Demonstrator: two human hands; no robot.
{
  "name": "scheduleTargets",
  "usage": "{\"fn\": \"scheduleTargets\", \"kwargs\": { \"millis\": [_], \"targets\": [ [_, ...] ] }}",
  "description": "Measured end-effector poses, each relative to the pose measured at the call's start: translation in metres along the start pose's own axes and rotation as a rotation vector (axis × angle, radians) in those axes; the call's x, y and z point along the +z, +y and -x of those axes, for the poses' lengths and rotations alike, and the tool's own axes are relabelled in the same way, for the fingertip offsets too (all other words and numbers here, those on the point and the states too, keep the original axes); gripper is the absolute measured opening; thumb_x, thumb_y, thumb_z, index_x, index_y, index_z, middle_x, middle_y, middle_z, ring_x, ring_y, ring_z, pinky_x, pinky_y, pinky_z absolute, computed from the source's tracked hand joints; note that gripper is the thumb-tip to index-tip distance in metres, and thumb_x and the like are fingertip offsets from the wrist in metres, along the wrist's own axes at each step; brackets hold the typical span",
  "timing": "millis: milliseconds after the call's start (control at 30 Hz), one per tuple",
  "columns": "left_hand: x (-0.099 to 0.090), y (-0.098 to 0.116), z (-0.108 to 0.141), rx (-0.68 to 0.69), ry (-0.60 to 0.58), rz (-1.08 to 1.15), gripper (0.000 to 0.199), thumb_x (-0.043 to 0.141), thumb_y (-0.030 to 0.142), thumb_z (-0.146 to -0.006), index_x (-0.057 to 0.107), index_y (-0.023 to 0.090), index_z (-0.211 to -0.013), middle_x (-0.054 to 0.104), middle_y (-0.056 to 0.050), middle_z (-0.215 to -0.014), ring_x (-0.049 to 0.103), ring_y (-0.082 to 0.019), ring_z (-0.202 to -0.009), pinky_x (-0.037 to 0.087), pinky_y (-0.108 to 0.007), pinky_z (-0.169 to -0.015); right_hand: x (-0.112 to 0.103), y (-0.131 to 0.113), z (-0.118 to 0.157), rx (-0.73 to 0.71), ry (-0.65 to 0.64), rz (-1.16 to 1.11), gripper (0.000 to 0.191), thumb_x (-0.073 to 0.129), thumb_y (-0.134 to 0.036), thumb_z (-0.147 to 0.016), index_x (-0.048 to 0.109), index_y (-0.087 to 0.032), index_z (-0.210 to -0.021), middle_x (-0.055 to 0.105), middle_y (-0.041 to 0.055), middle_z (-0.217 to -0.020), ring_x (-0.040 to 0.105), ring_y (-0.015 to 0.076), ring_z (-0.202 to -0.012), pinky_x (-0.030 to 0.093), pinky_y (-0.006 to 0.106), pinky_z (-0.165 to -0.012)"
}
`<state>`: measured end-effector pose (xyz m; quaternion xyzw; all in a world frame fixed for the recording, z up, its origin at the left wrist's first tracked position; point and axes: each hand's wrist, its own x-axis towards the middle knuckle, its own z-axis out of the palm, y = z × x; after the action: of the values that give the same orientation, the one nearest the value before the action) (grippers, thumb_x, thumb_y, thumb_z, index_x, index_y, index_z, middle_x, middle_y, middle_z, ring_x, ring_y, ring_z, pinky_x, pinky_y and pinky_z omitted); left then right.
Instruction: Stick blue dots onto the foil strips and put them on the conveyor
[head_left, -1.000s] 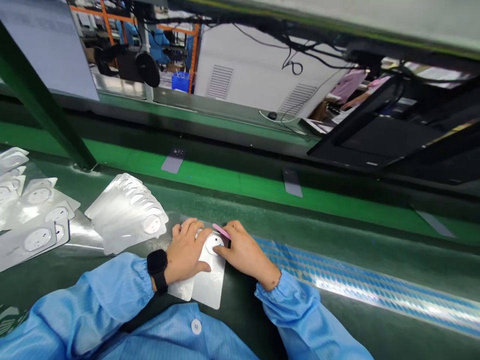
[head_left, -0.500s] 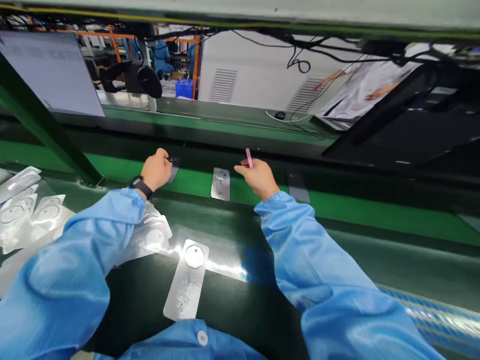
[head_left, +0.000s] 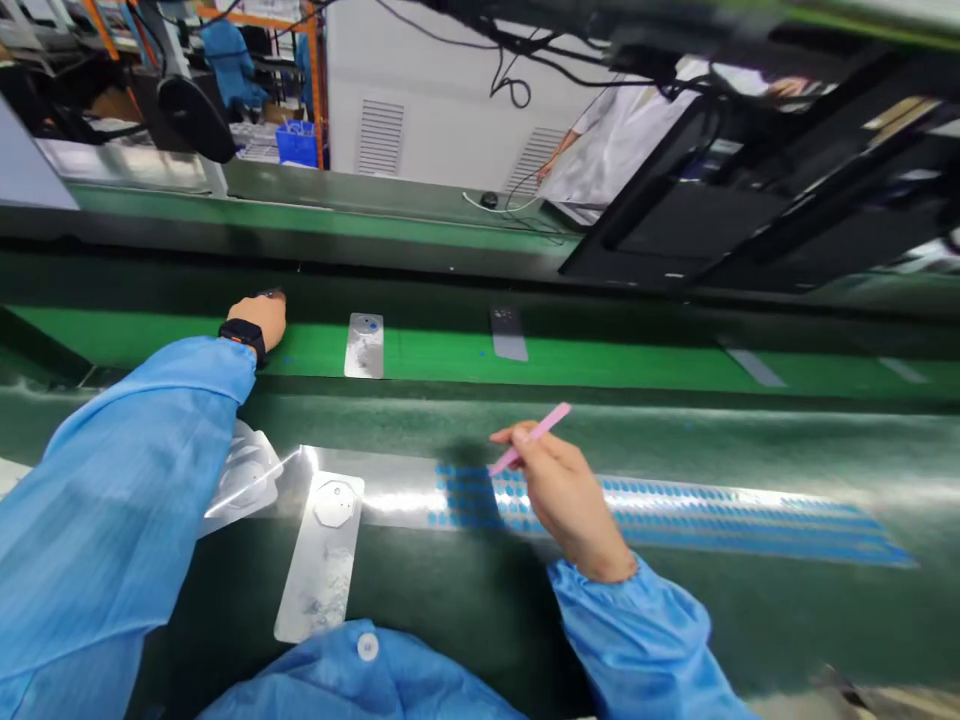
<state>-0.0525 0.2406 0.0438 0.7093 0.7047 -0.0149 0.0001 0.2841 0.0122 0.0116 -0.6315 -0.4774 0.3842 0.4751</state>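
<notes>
Currently, the right hand point(head_left: 564, 487) pinches a thin pink stick point(head_left: 551, 418) above a clear, blue-dotted film strip point(head_left: 712, 515); the left hand point(head_left: 261, 316), its grip unclear, is over a flat green belt point(head_left: 439, 350).

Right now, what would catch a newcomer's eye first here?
Probably the bright pink stick, held in the right hand over a blue-dotted strip. Just in front of the blue coat lies a silvery plate. Farther off, the left hand is over a vivid green band.
</notes>
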Motion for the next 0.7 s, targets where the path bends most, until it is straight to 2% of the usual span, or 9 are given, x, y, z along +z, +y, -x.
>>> {"fn": "scheduleTargets", "kwargs": {
  "millis": [67, 133, 200, 267, 333, 467, 567, 633, 700],
  "targets": [
    [-0.021, 0.002, 0.015, -0.016, 0.07, 0.039, 0.042, 0.045, 0.019, -0.082, 0.058, 0.009, -0.121, 0.066, -0.022, -0.109, 0.062, -0.038, -0.104, 0.048, -0.046, -0.084, 0.008, 0.009, 0.009, 0.071, -0.085, -0.009, 0.049, 0.057, -0.064, -0.076, 0.067, -0.016, -0.077, 0.055, 0.0007, -0.055, 0.05, 0.0127, -0.048, 0.041, 0.027, -0.046],
    [-0.044, 0.003, 0.042, -0.019, 0.159, 0.128, 0.04, 0.046, 0.02, -0.08, 0.063, 0.012, -0.115, 0.067, -0.015, -0.111, 0.061, -0.033, -0.105, 0.047, -0.042, -0.088, 0.017, 0.014, 0.013, 0.143, -0.211, -0.066, 0.051, 0.06, -0.066, -0.071, 0.064, -0.016, -0.076, 0.058, 0.0008, -0.054, 0.053, 0.0126, -0.046, 0.045, 0.027, -0.046],
    [-0.061, 0.005, 0.081, -0.002, 0.221, 0.27, 0.036, 0.045, 0.02, -0.078, 0.068, 0.018, -0.105, 0.07, -0.004, -0.106, 0.064, -0.025, -0.098, 0.048, -0.034, -0.089, 0.026, 0.014, 0.012, 0.183, -0.305, -0.105, 0.049, 0.067, -0.064, -0.066, 0.062, -0.016, -0.074, 0.063, 0.0027, -0.06, 0.059, 0.014, -0.052, 0.051, 0.028, -0.052],
    [-0.064, 0.013, 0.129, 0.013, 0.205, 0.458, 0.032, 0.046, 0.024, -0.077, 0.072, 0.023, -0.095, 0.072, 0.0, -0.097, 0.065, -0.022, -0.09, 0.049, -0.031, -0.087, 0.032, 0.014, 0.009, 0.203, -0.341, -0.122, 0.043, 0.072, -0.057, -0.064, 0.06, -0.017, -0.073, 0.065, 0.0028, -0.064, 0.063, 0.0146, -0.055, 0.053, 0.028, -0.055],
    [-0.048, 0.026, 0.179, 0.043, 0.12, 0.642, 0.031, 0.046, 0.03, -0.077, 0.072, 0.024, -0.092, 0.073, 0.001, -0.093, 0.065, -0.021, -0.087, 0.051, -0.031, -0.085, 0.036, 0.015, 0.006, 0.22, -0.335, -0.105, 0.036, 0.074, -0.049, -0.066, 0.058, -0.017, -0.072, 0.065, 0.002, -0.063, 0.063, 0.0142, -0.054, 0.054, 0.027, -0.053],
    [0.011, 0.055, 0.251, 0.106, -0.241, 0.975, 0.036, 0.045, 0.039, -0.079, 0.07, 0.022, -0.099, 0.073, -0.002, -0.092, 0.066, -0.02, -0.083, 0.052, -0.03, -0.079, 0.04, 0.018, 0.002, 0.254, -0.295, -0.033, 0.018, 0.068, -0.03, -0.076, 0.057, -0.017, -0.07, 0.063, 0.0006, -0.057, 0.061, 0.0123, -0.048, 0.052, 0.024, -0.048],
    [0.042, 0.066, 0.276, 0.074, -0.466, 1.101, 0.041, 0.045, 0.038, -0.08, 0.063, 0.018, -0.111, 0.07, -0.006, -0.098, 0.066, -0.018, -0.074, 0.054, -0.03, -0.068, 0.042, 0.017, 0.001, 0.253, -0.285, 0.009, 0.012, 0.062, -0.02, -0.08, 0.057, -0.017, -0.069, 0.064, 0.0007, -0.056, 0.061, 0.0113, -0.047, 0.051, 0.021, -0.046],
    [0.047, 0.066, 0.283, 0.069, -0.566, 1.118, 0.043, 0.044, 0.036, -0.081, 0.057, 0.018, -0.117, 0.067, -0.007, -0.106, 0.065, -0.016, -0.067, 0.053, -0.028, -0.061, 0.043, 0.016, 0.002, 0.248, -0.288, 0.029, 0.011, 0.06, -0.016, -0.08, 0.057, -0.016, -0.069, 0.065, 0.0013, -0.057, 0.061, 0.0109, -0.047, 0.05, 0.02, -0.046],
    [0.042, 0.063, 0.287, 0.129, -0.6, 1.031, 0.04, 0.042, 0.032, -0.083, 0.054, 0.02, -0.12, 0.067, -0.007, -0.107, 0.064, -0.014, -0.062, 0.052, -0.028, -0.06, 0.044, 0.015, 0.002, 0.242, -0.293, 0.044, 0.013, 0.059, -0.015, -0.081, 0.057, -0.016, -0.068, 0.066, 0.0015, -0.057, 0.06, 0.0102, -0.046, 0.05, 0.019, -0.045]
  ]
}}
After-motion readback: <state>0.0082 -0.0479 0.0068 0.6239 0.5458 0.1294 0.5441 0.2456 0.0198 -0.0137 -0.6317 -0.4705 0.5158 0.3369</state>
